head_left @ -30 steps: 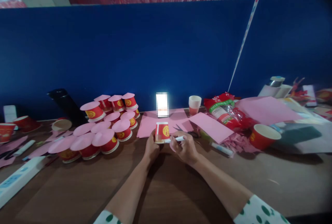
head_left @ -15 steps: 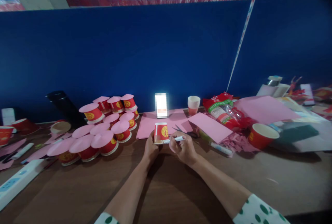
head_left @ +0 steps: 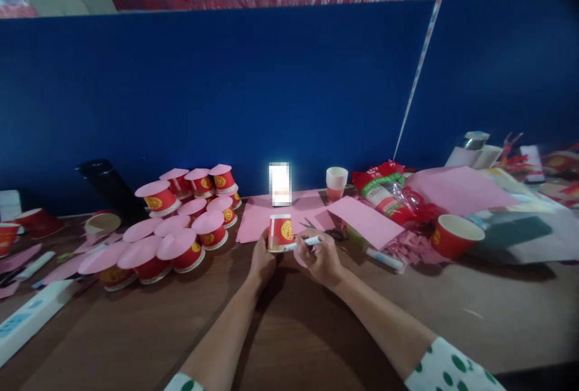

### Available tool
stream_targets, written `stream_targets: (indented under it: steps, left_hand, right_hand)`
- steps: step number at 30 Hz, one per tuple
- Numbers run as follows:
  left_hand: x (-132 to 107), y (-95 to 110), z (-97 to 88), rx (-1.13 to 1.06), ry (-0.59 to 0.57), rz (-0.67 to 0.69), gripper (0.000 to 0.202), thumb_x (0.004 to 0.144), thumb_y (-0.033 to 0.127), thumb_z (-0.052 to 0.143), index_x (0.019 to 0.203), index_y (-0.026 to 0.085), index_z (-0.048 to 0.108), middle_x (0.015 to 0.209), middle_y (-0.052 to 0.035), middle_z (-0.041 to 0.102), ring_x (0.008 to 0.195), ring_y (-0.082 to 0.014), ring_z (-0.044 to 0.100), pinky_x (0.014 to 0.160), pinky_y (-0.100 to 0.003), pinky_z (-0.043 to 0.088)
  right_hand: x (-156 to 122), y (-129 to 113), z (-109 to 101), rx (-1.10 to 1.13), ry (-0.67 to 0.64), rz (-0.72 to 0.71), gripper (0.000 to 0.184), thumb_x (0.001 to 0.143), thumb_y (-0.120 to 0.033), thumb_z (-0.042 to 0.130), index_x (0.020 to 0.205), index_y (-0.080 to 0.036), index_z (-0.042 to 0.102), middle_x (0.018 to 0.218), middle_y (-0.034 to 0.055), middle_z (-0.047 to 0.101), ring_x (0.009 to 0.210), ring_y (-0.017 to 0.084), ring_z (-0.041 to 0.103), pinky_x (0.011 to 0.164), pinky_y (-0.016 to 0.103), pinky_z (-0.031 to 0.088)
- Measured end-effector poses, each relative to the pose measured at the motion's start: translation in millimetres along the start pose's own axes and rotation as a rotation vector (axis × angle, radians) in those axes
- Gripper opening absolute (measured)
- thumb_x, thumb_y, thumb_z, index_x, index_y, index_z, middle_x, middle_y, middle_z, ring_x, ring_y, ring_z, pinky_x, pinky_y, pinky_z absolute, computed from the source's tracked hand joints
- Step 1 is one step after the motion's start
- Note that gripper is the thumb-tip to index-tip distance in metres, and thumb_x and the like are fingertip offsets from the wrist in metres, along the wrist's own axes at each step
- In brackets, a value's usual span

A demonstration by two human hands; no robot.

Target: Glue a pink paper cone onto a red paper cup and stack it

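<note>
An upside-down red paper cup [head_left: 280,232] with a yellow emblem is in front of me, and my left hand [head_left: 263,258] is closed around its left side. In my right hand [head_left: 322,263] is a slim white pen [head_left: 310,242], pinched between the fingers with its tip end at the cup's lower right edge. A bit of pink paper [head_left: 299,254] shows beside the right fingers. Behind the cup lie sheets of pink paper [head_left: 253,217] with dark scissors [head_left: 335,235] at their right. My fingers partly hide the cup's lower left side.
Several red cups topped with pink paper cones [head_left: 178,243] stand on the left, near a black bottle [head_left: 108,189] and a white power strip [head_left: 34,312]. A blurred-out bright screen [head_left: 280,184] stands behind. Rightward are a red plastic packet [head_left: 384,192] and another red cup [head_left: 456,237].
The view has shifted very slightly. Both hands keep their hold on the cup and the pen, with almost no visible movement.
</note>
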State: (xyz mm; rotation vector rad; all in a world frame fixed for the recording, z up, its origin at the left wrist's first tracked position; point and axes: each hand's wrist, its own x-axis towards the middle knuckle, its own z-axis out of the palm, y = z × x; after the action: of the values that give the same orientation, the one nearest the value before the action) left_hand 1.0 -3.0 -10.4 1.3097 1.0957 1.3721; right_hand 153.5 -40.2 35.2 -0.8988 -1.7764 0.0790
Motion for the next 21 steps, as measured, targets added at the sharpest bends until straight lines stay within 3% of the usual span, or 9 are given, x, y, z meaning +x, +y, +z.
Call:
stream_targets:
  steps: [6, 21]
  left_hand:
    - [-0.4, 0.6, 0.9, -0.018, -0.017, -0.003, 0.052, 0.062, 0.023, 0.068, 0.111, 0.014, 0.054, 0.093, -0.0076, 0.067, 0.079, -0.0198, 0.062, 0.071, -0.030, 0.049]
    - [-0.7, 2.7, 1.3, 0.001, 0.002, -0.016, 0.053, 0.060, 0.020, 0.067, 0.111, 0.015, 0.054, 0.093, -0.0075, 0.068, 0.081, -0.0204, 0.062, 0.072, -0.031, 0.050]
  right_hand:
    - [0.7, -0.7, -0.3, 0.027, 0.019, 0.002, 0.021, 0.088, -0.024, 0.044, 0.068, -0.019, 0.048, 0.062, 0.0016, 0.056, 0.058, 0.014, 0.054, 0.057, 0.024, 0.042]
    - [0.6, 0.3, -1.8, 0.011, 0.016, 0.022, 0.021, 0.088, -0.025, 0.044, 0.068, -0.019, 0.049, 0.063, 0.0021, 0.057, 0.058, 0.014, 0.055, 0.058, 0.024, 0.043]
